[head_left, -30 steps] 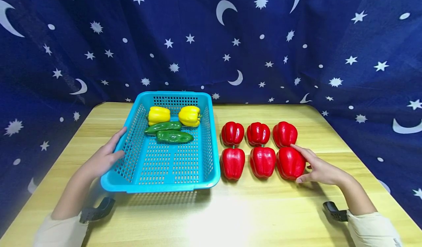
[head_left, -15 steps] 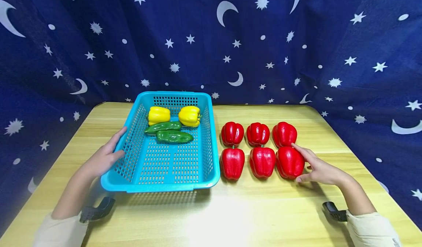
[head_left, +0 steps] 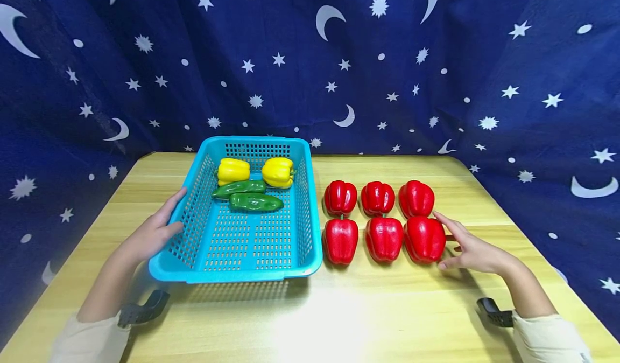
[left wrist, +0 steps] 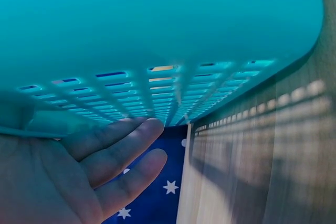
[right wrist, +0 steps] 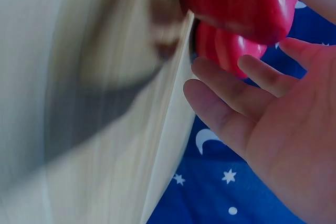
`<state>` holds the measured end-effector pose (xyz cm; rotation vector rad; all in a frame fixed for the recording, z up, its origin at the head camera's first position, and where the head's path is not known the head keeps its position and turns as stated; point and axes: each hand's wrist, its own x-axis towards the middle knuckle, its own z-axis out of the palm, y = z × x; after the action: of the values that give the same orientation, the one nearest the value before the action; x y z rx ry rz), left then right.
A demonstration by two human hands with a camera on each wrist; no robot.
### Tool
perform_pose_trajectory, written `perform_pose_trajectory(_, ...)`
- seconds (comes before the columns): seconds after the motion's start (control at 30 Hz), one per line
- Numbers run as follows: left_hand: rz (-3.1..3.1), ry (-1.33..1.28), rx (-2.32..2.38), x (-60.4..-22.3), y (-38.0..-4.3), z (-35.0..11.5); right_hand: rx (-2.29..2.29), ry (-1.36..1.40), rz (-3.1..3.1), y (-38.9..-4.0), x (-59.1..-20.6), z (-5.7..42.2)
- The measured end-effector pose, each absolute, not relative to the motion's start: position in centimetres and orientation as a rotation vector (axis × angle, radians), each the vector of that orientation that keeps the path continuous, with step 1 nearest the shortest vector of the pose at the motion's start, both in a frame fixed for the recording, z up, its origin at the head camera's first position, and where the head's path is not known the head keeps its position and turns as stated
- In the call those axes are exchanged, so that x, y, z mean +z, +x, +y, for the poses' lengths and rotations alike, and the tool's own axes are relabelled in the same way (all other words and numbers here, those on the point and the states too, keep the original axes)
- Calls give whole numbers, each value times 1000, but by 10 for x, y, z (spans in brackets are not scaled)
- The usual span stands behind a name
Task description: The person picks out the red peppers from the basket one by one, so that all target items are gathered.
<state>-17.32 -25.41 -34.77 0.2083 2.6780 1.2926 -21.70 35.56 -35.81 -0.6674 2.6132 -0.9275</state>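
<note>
My left hand [head_left: 152, 234] holds the left rim of a blue perforated plastic basket [head_left: 233, 276], thumb over the rim and the other fingers along the outside wall, as the left wrist view shows from below. Inside lie two yellow bell peppers [head_left: 233, 171] and two long green peppers [head_left: 255, 202]. To the basket's right, several red bell peppers [head_left: 341, 241] sit in two rows. My right hand [head_left: 477, 250] is beside the front right red bell pepper [head_left: 424, 239], fingers spread and holding nothing. In the right wrist view, its fingertips are near two red peppers [right wrist: 236, 3].
A pale wooden table [head_left: 387, 314] carries everything. Behind and at both sides hangs a dark blue curtain [head_left: 290, 40] with white moons and stars. A black strap piece [head_left: 495, 313] sits at my right wrist, another [head_left: 143, 308] at my left.
My right hand's fingers have drawn slightly away to the right from the front right red bell pepper. My left hand and the basket stay as they were; the view has shifted a little.
</note>
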Motion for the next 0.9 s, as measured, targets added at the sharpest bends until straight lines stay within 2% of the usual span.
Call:
perform_pose_trajectory(0.2,2681,207,1299,-348,-174,-254,-946,-665,2627,-216,-359,369)
perform_pose_trajectory(0.43,2685,181,1280,-348,-174,-256,-911,-528,2702,-220,-356,396)
perform_pose_trajectory(0.67,2720,200,1187,-346,-175,-264,-852,-337,2807,-253,-337,407)
perform_pose_trajectory(0.9,2796,308,1041,-345,-181,-267,-800,-279,2987,-288,-304,371)
